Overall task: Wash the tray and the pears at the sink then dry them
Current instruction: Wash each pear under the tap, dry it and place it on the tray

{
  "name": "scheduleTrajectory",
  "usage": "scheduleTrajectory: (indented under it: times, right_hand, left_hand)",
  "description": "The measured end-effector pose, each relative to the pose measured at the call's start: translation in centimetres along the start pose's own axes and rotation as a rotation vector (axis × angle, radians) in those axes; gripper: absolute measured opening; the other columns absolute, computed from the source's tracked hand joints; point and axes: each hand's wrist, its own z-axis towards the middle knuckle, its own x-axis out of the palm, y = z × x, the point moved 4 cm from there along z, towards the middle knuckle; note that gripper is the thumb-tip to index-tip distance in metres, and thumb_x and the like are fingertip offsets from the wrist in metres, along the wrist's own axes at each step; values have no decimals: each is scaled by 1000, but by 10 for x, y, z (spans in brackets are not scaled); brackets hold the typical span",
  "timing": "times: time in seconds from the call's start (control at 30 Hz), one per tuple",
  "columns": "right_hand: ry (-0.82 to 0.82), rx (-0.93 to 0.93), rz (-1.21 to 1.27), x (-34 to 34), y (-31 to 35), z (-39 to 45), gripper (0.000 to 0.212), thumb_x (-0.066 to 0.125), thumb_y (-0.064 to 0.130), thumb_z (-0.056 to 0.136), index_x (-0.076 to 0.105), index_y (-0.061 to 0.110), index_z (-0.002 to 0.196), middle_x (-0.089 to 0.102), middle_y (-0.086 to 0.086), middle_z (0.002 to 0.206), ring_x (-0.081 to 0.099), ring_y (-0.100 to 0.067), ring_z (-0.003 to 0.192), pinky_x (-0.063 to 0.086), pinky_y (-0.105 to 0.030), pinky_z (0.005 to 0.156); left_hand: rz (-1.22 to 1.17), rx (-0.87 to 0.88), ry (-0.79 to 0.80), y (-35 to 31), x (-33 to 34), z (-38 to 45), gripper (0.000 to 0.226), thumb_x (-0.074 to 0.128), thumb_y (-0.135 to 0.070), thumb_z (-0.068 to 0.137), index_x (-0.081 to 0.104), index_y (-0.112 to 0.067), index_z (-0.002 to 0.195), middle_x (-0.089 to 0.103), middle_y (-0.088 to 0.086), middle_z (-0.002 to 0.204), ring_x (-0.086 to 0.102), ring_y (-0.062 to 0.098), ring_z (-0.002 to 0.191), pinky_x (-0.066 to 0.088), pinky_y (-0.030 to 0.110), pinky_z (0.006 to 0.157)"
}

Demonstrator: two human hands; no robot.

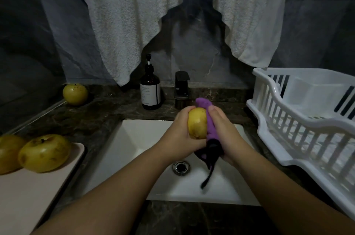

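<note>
Gripping pear (197, 126) over sink (134, 138): left hand (181, 134) cups it; right hand (223, 129) clamps purple cloth (210, 127) against it. Risk: wet fruit slipping, bruising.

Pears, four: one (197, 126) held at centre, two (44, 153) (8, 153) on the tray at 9 o'clock, one (75, 94) at 10 o'clock. Tray (28, 186), one; purple cloth (208, 119), one; pump bottle (150, 91), one. Dish rack (299, 119), one, at 3 o'clock; white towel (153, 13), one, at 12 o'clock.

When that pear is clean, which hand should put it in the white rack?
Probably the left hand. It already grips the pear over the sink, while the right hand is busy holding the purple cloth. The white rack sits on the right, so the left would reach across.
</note>
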Motion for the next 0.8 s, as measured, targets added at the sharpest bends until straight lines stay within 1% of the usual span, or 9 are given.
scheduleTrajectory:
  times: [0.13,0.2,0.3,0.37,0.47,0.53,0.6,0.7,0.8]
  right_hand:
    - [-74,-141,-437,-4,4,2,31,47,51,103,55,48,133,55,13,135,57,-4,116,45,-23,96]
    - [-38,-165,-572,0,2,2,36,47,53,102,50,50,138,46,12,136,50,4,111,38,-14,90]
    - [31,-10,-168,4,-3,-1,29,48,47,105,63,45,129,60,6,137,61,-10,120,48,-36,108]
    - [37,98,97,4,-6,-3,28,47,44,106,68,42,124,66,0,132,66,-15,118,49,-44,108]
    - [-26,-48,-200,2,1,-2,30,47,45,105,62,45,131,61,12,135,61,-7,119,48,-33,105]
    - [-43,-115,-470,2,3,-1,37,49,49,103,53,44,140,49,9,141,52,-8,120,42,-17,94]
    - [-17,-138,-572,3,-1,-1,38,48,51,103,49,47,141,43,9,142,49,-7,120,36,-12,88]
    - [15,-37,-283,8,1,-5,24,44,49,105,61,64,114,58,13,134,60,-6,117,46,-28,102]
    - [14,23,-79,6,-2,-3,31,44,43,107,69,61,105,67,12,126,65,-4,112,48,-35,107]
  left_hand:
    - [157,-12,-93,-6,-2,3,97,69,-72,63,37,-38,148,42,-8,143,53,9,121,50,35,103]
    - [129,9,-96,-8,-1,4,90,71,-65,70,37,-37,149,47,-9,142,55,7,121,52,38,103]
    - [52,8,-34,-1,0,4,100,86,-51,69,34,-35,153,47,-6,148,54,8,128,51,38,107]
    - [14,3,6,3,0,2,107,90,-45,64,31,-36,153,44,-5,149,53,9,129,50,37,107]
    - [73,-27,-41,1,-1,3,103,78,-65,59,32,-42,148,40,-6,147,52,5,121,51,28,99]
    - [144,-55,-95,0,-3,5,91,68,-70,67,38,-38,147,47,-4,145,57,10,120,52,37,101]
    - [120,-57,-105,1,-3,5,88,68,-67,71,39,-36,148,54,-5,142,60,12,120,54,43,100]
    - [91,-39,-66,4,-3,1,98,79,-59,72,29,-42,154,47,-8,151,55,11,128,49,33,105]
    - [104,-18,-70,4,-1,0,94,78,-57,70,34,-41,152,39,-9,147,50,7,125,41,22,102]
